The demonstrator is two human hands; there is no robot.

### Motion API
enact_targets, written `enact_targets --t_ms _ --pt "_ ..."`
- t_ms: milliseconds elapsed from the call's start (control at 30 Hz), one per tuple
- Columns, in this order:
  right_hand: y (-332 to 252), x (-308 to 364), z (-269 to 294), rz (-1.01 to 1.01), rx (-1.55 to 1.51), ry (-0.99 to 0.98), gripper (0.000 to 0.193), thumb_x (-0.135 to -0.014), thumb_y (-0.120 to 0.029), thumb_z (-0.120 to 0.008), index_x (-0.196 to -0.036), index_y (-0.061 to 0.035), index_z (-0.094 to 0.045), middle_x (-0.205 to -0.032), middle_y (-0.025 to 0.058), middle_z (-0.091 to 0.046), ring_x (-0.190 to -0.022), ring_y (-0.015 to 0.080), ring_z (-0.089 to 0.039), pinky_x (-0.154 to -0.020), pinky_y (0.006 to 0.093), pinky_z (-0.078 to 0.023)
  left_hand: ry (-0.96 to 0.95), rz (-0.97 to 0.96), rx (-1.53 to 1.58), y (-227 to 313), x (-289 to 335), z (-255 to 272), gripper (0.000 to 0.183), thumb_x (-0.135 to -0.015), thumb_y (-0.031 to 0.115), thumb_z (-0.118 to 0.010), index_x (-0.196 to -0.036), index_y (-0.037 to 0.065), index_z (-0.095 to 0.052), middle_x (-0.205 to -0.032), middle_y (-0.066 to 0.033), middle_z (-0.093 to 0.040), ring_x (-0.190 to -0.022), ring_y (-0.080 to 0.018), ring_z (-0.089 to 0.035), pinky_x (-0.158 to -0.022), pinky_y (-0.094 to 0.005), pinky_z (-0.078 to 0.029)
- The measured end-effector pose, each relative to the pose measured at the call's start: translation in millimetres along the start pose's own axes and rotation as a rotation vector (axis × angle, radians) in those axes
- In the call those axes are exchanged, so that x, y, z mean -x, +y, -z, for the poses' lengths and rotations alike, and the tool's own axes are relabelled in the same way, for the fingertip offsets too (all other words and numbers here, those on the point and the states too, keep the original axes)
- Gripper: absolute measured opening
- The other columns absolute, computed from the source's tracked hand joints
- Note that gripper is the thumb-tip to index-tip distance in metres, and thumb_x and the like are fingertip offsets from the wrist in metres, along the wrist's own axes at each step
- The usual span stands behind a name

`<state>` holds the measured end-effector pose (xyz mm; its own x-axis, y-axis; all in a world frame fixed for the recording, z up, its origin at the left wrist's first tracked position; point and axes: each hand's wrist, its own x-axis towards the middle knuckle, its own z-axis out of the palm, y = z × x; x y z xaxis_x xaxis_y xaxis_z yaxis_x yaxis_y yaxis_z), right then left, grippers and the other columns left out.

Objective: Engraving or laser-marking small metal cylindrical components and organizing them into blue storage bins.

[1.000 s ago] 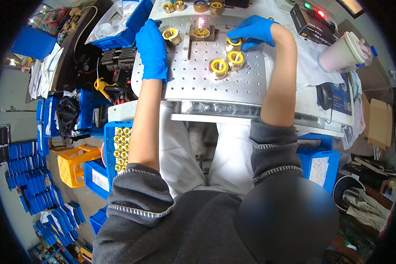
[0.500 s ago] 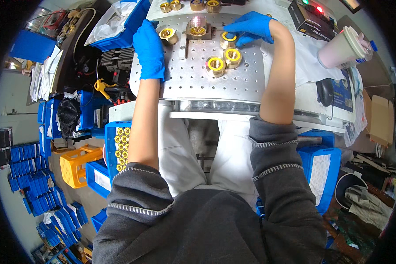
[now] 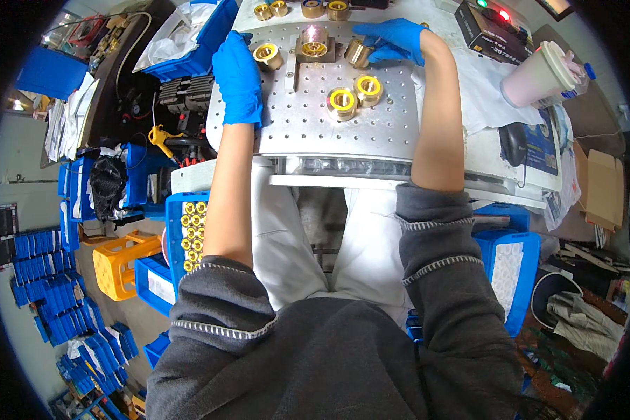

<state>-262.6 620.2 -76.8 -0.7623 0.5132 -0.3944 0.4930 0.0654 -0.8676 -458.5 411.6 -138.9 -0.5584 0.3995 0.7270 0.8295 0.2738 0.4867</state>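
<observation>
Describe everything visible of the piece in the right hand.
The piece is a short, round cylinder that looks like shiny, brass-coloured metal. It is tilted, showing mostly its curved side. It is over the perforated plate, right of the metal block and beyond the two yellow-faced rings. The blue-gloved right hand holds it; whether it touches the plate is unclear.

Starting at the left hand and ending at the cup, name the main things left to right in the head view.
Left hand, brass ring, metal bar, metal block, right hand holding a tilted ring, cup.
</observation>
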Motion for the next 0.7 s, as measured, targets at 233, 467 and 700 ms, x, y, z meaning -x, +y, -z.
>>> enact_targets --t_ms 233,467,700 --pt "4 13 4 0.126 0.119 -0.162 0.035 -0.082 -0.026 -0.070 -0.106 -0.0013 -0.064 -0.101 0.0094 -0.063 -0.089 0.0125 -0.063 -0.080 0.0217 -0.054 -0.017 0.068 0.024 7 3 1 0.018 -0.089 0.010 -0.044 -0.090 0.000 -0.059 -0.086 -0.0211 -0.065 -0.076 -0.0356 -0.063 -0.065 -0.0419 -0.050" --pt "17 -30 18 0.048 -0.167 -0.128 0.033 -0.087 -0.024 -0.063 -0.112 -0.0024 -0.060 -0.102 0.0090 -0.064 -0.089 0.0136 -0.063 -0.076 0.0222 -0.055 -0.029 0.145 0.017 2 2 2 0.053 -0.100 0.035 -0.031 -0.095 -0.003 -0.066 -0.090 -0.0216 -0.066 -0.082 -0.0323 -0.062 -0.075 -0.0401 -0.046" --pt "2 -52 -18 0.275 -0.823 0.001 0.029 -0.097 -0.034 -0.041 -0.092 -0.0134 -0.061 -0.079 -0.0014 -0.061 -0.063 0.0114 -0.053 -0.059 0.0233 -0.044 0.067 0.002 0.034 1 2 9 0.041 -0.097 0.028 -0.034 -0.102 0.002 -0.065 -0.091 -0.0198 -0.063 -0.084 -0.0331 -0.057 -0.077 -0.0410 -0.044"
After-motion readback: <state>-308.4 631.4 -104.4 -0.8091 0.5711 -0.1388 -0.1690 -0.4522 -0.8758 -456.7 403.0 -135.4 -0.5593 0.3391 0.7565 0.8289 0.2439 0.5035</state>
